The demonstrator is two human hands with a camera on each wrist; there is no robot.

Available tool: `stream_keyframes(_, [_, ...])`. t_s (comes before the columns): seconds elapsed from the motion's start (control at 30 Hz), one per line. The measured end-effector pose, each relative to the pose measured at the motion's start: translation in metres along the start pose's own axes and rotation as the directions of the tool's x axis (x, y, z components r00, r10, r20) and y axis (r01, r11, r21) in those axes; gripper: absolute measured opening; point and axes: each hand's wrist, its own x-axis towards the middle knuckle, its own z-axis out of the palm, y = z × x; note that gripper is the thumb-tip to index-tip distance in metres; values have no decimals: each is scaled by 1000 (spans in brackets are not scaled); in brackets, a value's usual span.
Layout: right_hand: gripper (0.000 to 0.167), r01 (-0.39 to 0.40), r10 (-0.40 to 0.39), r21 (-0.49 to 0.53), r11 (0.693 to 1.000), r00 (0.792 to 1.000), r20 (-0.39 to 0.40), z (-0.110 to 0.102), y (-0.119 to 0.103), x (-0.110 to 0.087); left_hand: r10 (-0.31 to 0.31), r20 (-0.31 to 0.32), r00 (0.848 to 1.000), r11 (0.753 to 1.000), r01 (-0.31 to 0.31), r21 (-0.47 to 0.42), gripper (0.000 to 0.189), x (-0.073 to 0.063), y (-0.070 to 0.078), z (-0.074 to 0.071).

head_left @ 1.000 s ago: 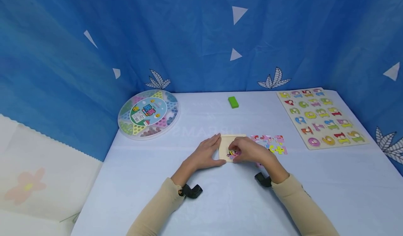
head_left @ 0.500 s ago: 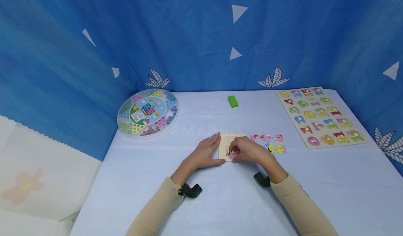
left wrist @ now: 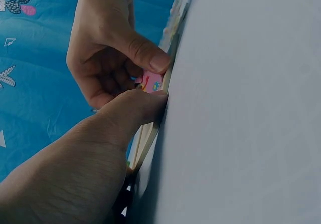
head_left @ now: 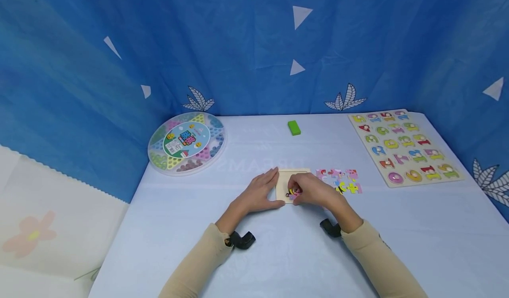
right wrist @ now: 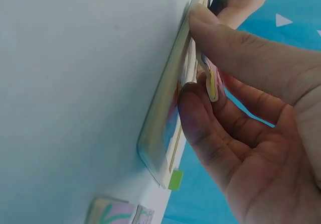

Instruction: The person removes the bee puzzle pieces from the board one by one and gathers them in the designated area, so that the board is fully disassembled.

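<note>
A small wooden puzzle tray lies flat on the white tabletop. My left hand rests against its left side, fingers straight along that edge, the thumb touching the near edge. Over the tray's near right part, my right hand pinches a jigsaw piece between thumb and fingers. That piece is tilted up off the tray in the right wrist view. A pink printed patch with a bee picture shows under the right fingers; the hand hides part of it. In the left wrist view, the left thumb presses the tray's rim.
Right of the tray lie several loose jigsaw pieces, partly behind the right hand. A round marble game box stands back left, a green block at the back. A number peg board lies at the right. Blue curtain hangs behind.
The right fingers shift very slightly over the tray, and a little more of the bee picture shows. The left hand and the tray stay in place.
</note>
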Motion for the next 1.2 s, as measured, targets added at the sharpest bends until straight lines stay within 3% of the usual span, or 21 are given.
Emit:
stream_keyframes(0.7, [33,42,-41,-59,997,999,14,-6,3,-4,-7,10,1000,1000,7,2,95,0,0,1])
stream_keyframes(1.2, [31,38,-38,-7,999,999,10,-12,10,-10,0,1,1000,1000,0,3,95,1,-2,2])
